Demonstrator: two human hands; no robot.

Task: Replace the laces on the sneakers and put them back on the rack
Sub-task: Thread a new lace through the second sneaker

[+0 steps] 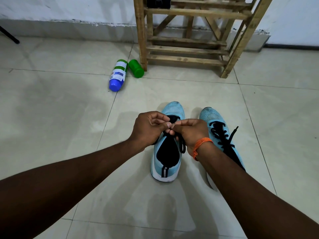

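Two light-blue sneakers sit side by side on the tiled floor (51, 118), toes aimed at the slatted wooden rack (188, 49) standing well apart ahead. The left-hand sneaker (158, 163) shows its white heel and dark opening, its black lace (182, 145) gathered up over the tongue with a loop dangling. The right-hand sneaker (214, 118) is criss-crossed with a black lace too, and one loose end (232, 135) trails outward.

Head-worn wide view, forward and down, close

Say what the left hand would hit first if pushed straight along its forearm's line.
Probably the right hand, which meets the left hand over the black lace of one sneaker; depth is unclear.
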